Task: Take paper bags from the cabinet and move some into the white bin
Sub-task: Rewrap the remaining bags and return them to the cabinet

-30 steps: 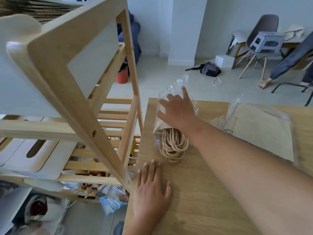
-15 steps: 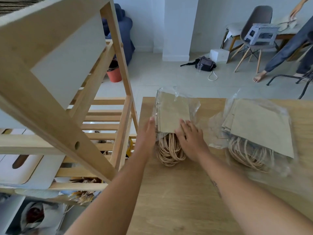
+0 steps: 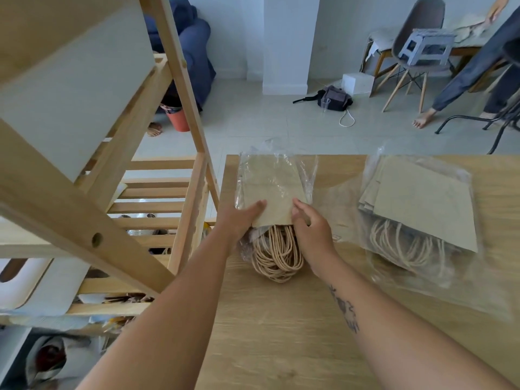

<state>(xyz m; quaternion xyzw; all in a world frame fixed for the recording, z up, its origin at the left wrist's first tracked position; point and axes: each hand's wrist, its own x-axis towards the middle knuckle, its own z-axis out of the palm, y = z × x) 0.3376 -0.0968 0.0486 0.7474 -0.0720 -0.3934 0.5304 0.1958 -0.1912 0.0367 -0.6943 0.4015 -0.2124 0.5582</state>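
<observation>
Both hands have closed in on the near edge of the small pack of paper bags (image 3: 274, 190) at frame centre since half a second ago: left hand (image 3: 240, 220) grips its left corner, right hand (image 3: 311, 229) pinches the right. A second wrapped pack (image 3: 422, 201) lies right on the wooden table (image 3: 281, 333), the wooden shelf (image 3: 180, 114) left
</observation>
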